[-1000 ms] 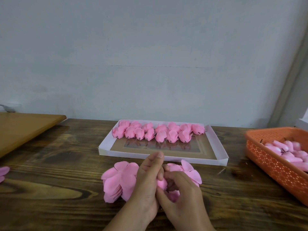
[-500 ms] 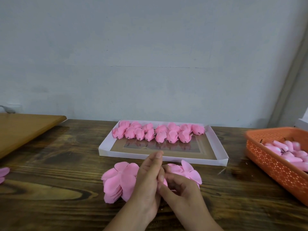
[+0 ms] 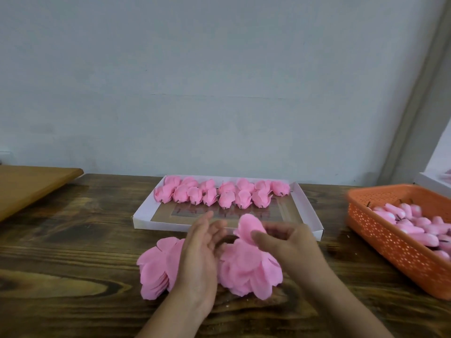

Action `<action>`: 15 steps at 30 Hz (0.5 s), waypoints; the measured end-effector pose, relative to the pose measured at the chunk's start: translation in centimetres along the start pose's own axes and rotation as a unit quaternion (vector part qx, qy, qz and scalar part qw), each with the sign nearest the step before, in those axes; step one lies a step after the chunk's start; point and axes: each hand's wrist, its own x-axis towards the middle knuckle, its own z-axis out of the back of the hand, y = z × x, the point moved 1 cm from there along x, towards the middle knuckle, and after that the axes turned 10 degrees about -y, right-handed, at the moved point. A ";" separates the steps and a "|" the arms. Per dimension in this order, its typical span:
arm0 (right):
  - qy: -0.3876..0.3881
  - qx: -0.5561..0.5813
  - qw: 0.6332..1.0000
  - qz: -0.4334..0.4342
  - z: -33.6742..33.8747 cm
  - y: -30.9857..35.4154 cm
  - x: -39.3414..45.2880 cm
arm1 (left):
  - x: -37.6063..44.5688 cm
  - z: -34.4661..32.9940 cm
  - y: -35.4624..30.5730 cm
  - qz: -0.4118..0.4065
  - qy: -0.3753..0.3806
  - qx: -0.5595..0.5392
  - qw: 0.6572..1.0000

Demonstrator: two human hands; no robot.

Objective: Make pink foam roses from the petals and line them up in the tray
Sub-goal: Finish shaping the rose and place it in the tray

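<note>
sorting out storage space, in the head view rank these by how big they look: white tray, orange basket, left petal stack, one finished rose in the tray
1. white tray
2. orange basket, cut off by the frame edge and nearer the camera, so its rank against the tray is unsure
3. left petal stack
4. finished rose

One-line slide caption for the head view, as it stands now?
Right hand pinches a pink petal above two petal piles, open left hand beside it, finished roses lining the white tray.
</note>
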 end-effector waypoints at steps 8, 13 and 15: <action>-0.232 -0.131 0.964 -0.005 3.3 -2.7 10.1 | -0.9 -0.3 1.0 -0.011 0.016 0.038 0.999; -0.252 -0.222 0.942 -0.027 2.7 -5.3 14.4 | -1.3 -0.5 0.7 -0.028 0.035 0.055 0.997; -0.245 -0.258 0.934 -0.037 2.0 -5.7 15.6 | -1.4 -0.6 0.8 -0.029 0.041 0.055 0.997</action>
